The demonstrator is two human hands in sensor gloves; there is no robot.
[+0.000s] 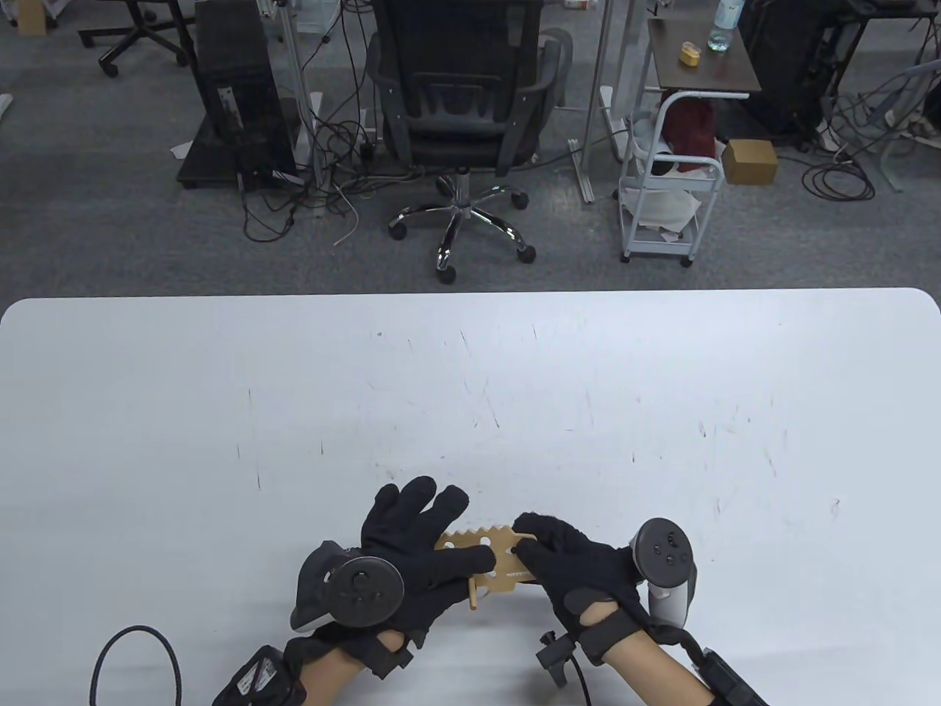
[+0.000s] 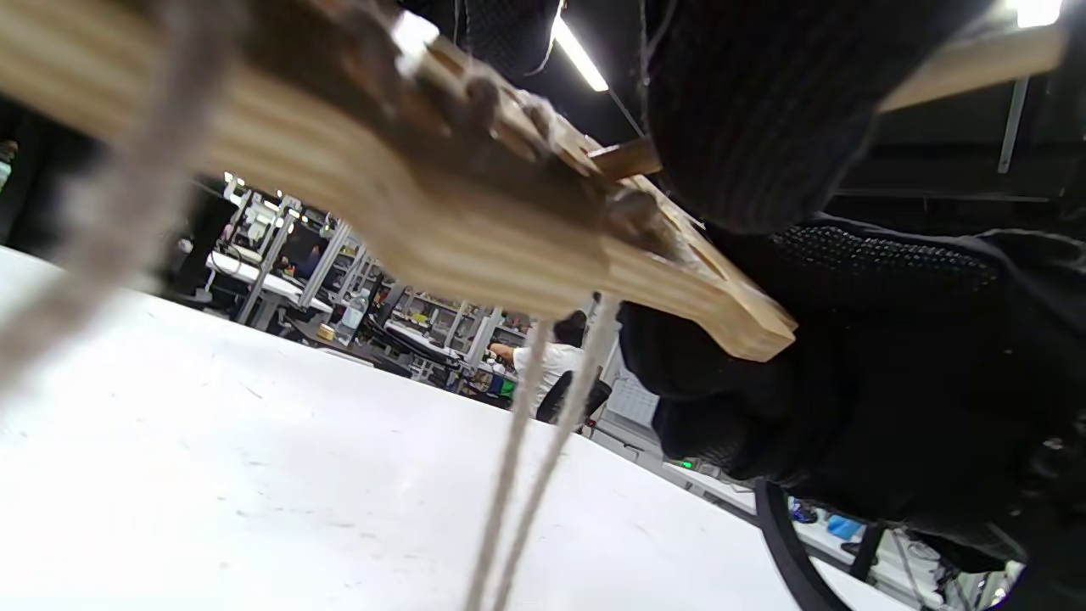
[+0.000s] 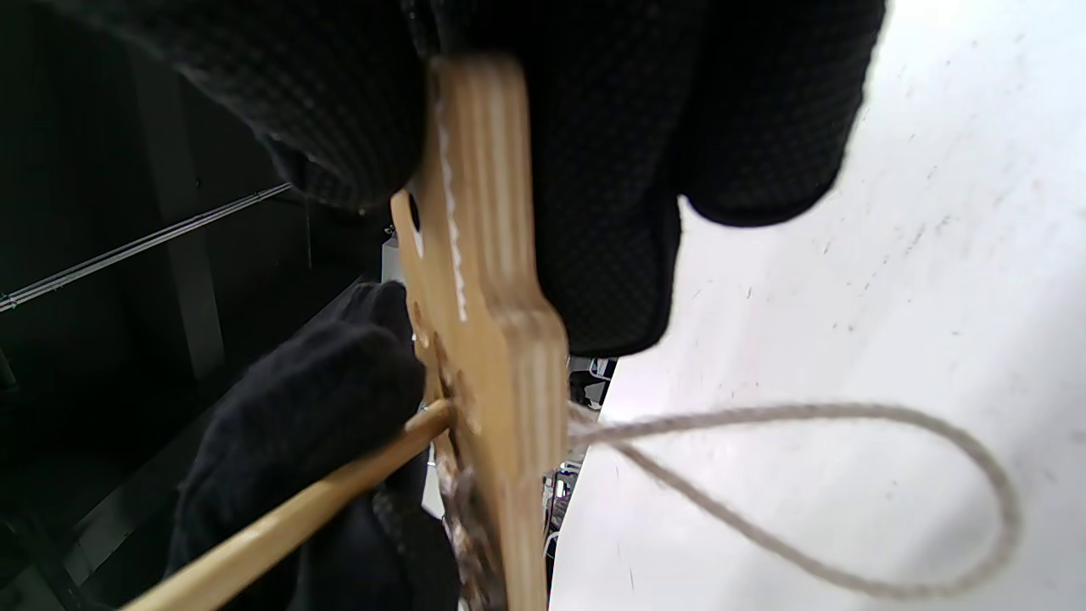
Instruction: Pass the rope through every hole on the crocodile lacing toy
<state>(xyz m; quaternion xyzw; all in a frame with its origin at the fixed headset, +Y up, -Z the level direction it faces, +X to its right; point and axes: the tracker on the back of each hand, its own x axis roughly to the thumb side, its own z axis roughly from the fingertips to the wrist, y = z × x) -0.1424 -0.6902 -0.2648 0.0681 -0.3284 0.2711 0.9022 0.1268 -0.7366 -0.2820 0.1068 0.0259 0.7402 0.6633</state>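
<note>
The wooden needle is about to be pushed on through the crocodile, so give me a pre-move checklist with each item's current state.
1. Right hand grips the crocodile lacing toy firmly: ok; its fingers clamp the board's edge in the right wrist view.
2. Left hand holds the wooden needle: ok.
3. Needle tip seated in a hole: ok; in the right wrist view the needle meets the board face.
4. Rope free of knots: ok for the visible loop lying on the table; the rest cannot tell.
5. Toy lifted clear of the table: ok, per the left wrist view.
6. Which holes remain unthreaded: cannot tell; the hands cover much of the board.
</note>
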